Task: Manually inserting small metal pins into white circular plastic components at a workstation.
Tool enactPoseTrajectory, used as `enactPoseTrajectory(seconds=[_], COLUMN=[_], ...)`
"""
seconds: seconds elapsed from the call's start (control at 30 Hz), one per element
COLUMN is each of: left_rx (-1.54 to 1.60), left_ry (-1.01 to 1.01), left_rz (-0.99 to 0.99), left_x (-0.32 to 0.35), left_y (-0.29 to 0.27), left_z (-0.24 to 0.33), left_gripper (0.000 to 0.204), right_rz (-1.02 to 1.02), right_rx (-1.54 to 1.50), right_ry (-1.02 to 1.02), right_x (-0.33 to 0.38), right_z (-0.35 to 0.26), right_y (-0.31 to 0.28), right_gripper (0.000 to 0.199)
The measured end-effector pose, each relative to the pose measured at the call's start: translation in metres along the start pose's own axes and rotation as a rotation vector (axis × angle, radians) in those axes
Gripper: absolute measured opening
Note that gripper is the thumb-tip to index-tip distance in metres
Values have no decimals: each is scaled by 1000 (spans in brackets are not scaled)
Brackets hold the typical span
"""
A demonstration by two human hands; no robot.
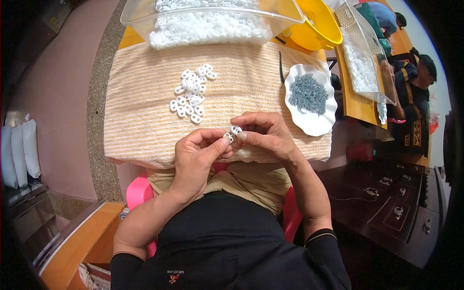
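Pinching a small white plastic piece (236, 129) between the thumb and forefinger of our right hand (263, 135), we are bringing it against a second tiny piece (228, 137) gripped the same way in our left hand (195, 157), both held just above the near edge of the striped cloth (140, 111) covering the table. These pieces are looking light, stiff and rather slick, so we are judging that fingertip grips on their outer edges suit them best. Beyond our hands we are seeing a loose pile of white pieces (192, 93), a clear bin (140, 14) of more, and a white dish (316, 126) holding grey-blue bits (308, 94).
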State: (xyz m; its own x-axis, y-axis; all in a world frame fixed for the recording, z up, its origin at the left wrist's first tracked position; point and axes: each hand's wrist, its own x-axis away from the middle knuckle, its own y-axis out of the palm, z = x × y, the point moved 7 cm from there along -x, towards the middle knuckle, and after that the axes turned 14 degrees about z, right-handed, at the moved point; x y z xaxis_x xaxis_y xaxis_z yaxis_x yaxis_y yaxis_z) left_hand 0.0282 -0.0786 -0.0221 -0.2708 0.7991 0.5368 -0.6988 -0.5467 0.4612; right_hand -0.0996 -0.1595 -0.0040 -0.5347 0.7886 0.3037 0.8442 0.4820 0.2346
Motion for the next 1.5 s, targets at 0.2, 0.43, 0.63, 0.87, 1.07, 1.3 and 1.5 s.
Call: enactPoseTrajectory(seconds=[0.2,0.43,0.63,0.87,1.07,1.3,1.5], left_rx=[-7,-2,-26,-27,-39,-42,-29], left_ry=[5,7,9,15,11,9,4], left_rz=[-8,-15,-15,-10,2,10,7], left_x=[0,-1,0,0,0,0,1], left_y=[0,1,1,0,1,1,2], left_z=[0,0,0,0,0,1,1], left_gripper=[14,14,14,14,14,15,15], right_rz=[-23,-14,-14,1,-11,-26,-20], right_rx=[62,56,68,92,51,13,18], right_ry=[-50,-26,-10,9,25,30,41], right_x=[1,2,2,2,2,2,2], right_z=[-3,-1,-1,-1,-1,-2,1], right_y=[4,4,4,3,5,6,4], right_gripper=[27,27,28,28,28,28,27])
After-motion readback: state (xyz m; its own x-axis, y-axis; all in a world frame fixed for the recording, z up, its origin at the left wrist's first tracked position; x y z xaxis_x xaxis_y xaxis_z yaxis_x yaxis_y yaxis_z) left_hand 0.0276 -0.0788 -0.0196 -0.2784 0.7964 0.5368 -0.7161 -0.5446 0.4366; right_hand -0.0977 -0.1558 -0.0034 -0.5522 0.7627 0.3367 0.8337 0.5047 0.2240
